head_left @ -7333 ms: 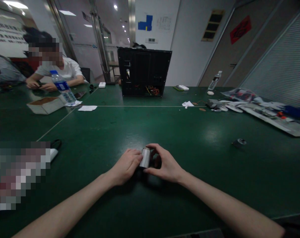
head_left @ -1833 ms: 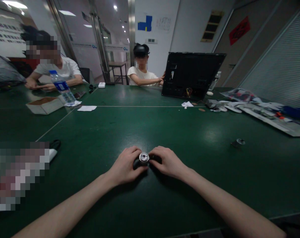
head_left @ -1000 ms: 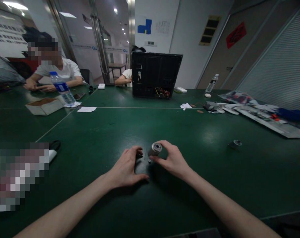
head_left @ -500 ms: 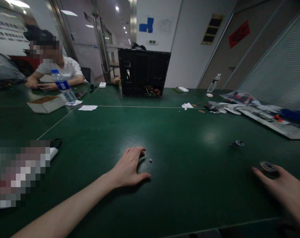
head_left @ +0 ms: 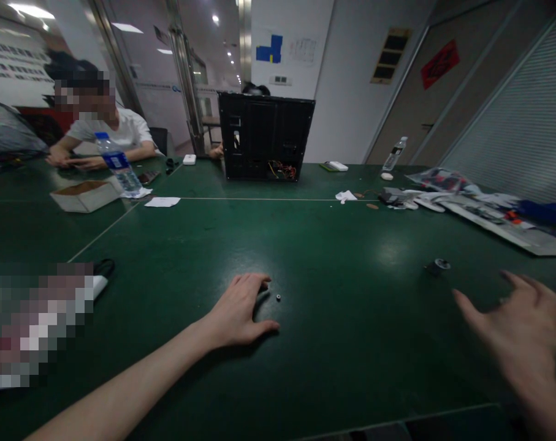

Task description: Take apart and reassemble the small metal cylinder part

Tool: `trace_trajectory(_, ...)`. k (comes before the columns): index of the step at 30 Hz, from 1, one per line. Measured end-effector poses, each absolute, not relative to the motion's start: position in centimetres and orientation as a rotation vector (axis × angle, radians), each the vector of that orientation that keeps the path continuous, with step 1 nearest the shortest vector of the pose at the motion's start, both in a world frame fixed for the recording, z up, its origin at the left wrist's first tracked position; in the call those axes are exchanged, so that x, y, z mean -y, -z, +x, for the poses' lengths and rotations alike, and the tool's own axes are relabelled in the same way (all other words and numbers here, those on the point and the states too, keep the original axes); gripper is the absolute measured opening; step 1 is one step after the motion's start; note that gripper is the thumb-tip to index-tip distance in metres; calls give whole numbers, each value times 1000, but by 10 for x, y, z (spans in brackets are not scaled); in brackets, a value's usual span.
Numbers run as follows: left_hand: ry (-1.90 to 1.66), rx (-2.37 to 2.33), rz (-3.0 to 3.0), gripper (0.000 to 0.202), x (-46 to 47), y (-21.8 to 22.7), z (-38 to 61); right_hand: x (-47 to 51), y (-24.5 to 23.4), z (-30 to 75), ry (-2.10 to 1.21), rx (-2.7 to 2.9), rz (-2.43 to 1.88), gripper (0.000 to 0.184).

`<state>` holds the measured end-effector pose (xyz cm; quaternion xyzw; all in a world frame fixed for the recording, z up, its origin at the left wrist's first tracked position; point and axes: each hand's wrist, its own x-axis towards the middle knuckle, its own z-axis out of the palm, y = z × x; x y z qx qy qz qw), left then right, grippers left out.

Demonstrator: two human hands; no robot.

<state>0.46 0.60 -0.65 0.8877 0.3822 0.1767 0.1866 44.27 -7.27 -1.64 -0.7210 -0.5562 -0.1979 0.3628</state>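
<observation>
My left hand (head_left: 241,311) rests on the green table (head_left: 342,361) with thumb and fingers apart, holding nothing. Just to the right of its fingertips lies a tiny ring-shaped metal part (head_left: 278,298), not touched. On the right side, my right hand (head_left: 521,324) is somewhat blurred, thumb and fingers spread. Nothing shows in its grasp, though the area behind its fingers is hidden. Beyond its thumb, a small dark cylindrical part with a light end (head_left: 438,266) lies on its side.
A large black panel (head_left: 266,135) stands at the back, with a person partly behind it. Another person (head_left: 116,131) sits at far left, near a water bottle (head_left: 119,165) and an open box (head_left: 85,197). Back right, a clear bottle (head_left: 395,154) and a cluttered white board (head_left: 535,245) sit.
My right hand has opened and shifted up; the dark round part it held is no longer visible. My left hand and the tiny ring stay in place.
</observation>
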Motion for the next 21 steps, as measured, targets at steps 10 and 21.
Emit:
trace_trajectory(10, -515, -1053, 2516, 62, -7, 7, 4, 10, -14, 243, -214, 2485, -1352, 30)
trace_trajectory(21, -495, -1057, 2507, 60, -7, 3, 3, -15, -4, 206, -324, 2723, -1231, 18)
